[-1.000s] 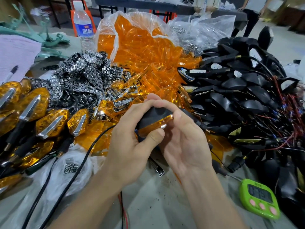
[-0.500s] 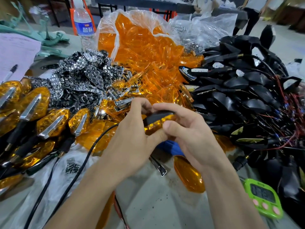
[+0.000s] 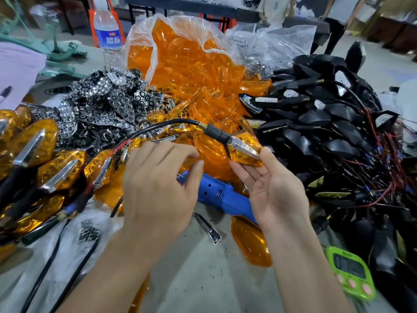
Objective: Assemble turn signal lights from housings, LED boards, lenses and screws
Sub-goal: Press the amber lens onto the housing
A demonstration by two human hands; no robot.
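Glossy amber plastic lens (image 3: 244,152), chrome strip (image 3: 244,147).

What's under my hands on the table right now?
A blue power tool lies there, its front end hidden behind the left hand, its rear under the right hand, which holds a turn signal light.

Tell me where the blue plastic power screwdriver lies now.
In the head view, the blue plastic power screwdriver lies at centre on the table, between the left hand and the right hand, in front of the pile of orange lenses.

Palm-down, slack left hand (image 3: 158,188); palm-up right hand (image 3: 274,190), fingers (image 3: 242,173) pinched.
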